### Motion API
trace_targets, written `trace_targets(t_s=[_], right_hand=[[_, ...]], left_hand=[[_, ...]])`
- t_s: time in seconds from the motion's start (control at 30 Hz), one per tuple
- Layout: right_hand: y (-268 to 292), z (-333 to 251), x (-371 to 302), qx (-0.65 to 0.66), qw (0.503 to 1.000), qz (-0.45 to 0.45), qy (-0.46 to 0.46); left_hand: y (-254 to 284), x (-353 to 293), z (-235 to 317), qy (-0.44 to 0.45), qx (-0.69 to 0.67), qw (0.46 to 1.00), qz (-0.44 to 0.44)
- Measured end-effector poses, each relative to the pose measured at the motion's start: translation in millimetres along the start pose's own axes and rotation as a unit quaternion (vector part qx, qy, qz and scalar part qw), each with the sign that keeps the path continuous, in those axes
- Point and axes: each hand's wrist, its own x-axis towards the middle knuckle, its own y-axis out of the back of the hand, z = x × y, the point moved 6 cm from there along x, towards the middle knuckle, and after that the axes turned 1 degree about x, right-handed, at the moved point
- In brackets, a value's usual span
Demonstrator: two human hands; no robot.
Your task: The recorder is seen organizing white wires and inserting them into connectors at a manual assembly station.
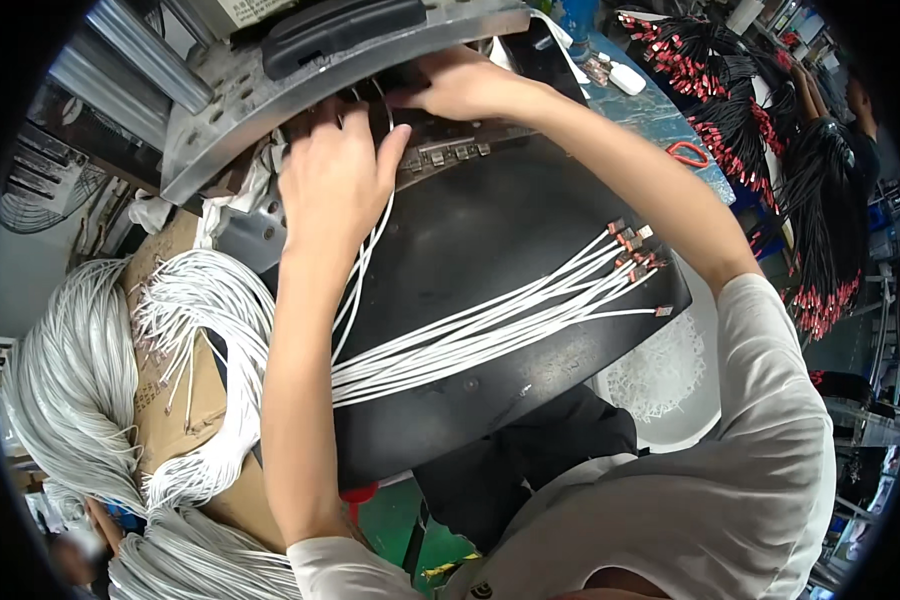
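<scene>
Head view, left to right: a thick hank of white wires (65, 370) hangs at the far left, and a second bundle (205, 290) drapes over a brown cardboard box (165, 390) whose printing is too small to read. Left hand (335, 180) is raised to the grey metal machine (320, 85), fingers curled together at its underside, and one thin white wire (365, 265) runs down from under the palm; whether the fingertips pinch it cannot be told, as they are hidden. Right hand (460, 85) reaches in just beside it, fingers pressed together under the machine's edge, tips hidden too. Below both hands lies a black tray (490, 220), and across it fans a row of white wires with small red-brown terminals (635, 250) at their right ends. Farther right, red scissors (688, 153) lie on the blue counter (660, 110), and black wires with red ends (740, 110) are heaped beyond.
</scene>
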Motion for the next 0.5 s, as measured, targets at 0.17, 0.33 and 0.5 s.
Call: trace_targets(t_s=[0.17, 0.33, 0.5], right_hand=[[29.6, -99.3, -217.8, 0.487, 0.766, -0.349, 0.233], [-49.4, -93.5, -396.9, 0.656, 0.574, -0.455, -0.184], [-94.5, -34.9, -456.9, 0.68, 0.495, 0.162, -0.516]], left_hand=[[79.1, -155.5, 35.2, 0.1, -0.539, 0.836, 0.019], [50.3, -357.1, 70.9, 0.331, -0.801, 0.476, -0.152], [2.7, -447.6, 42.0, 0.64, -0.622, 0.451, -0.019]])
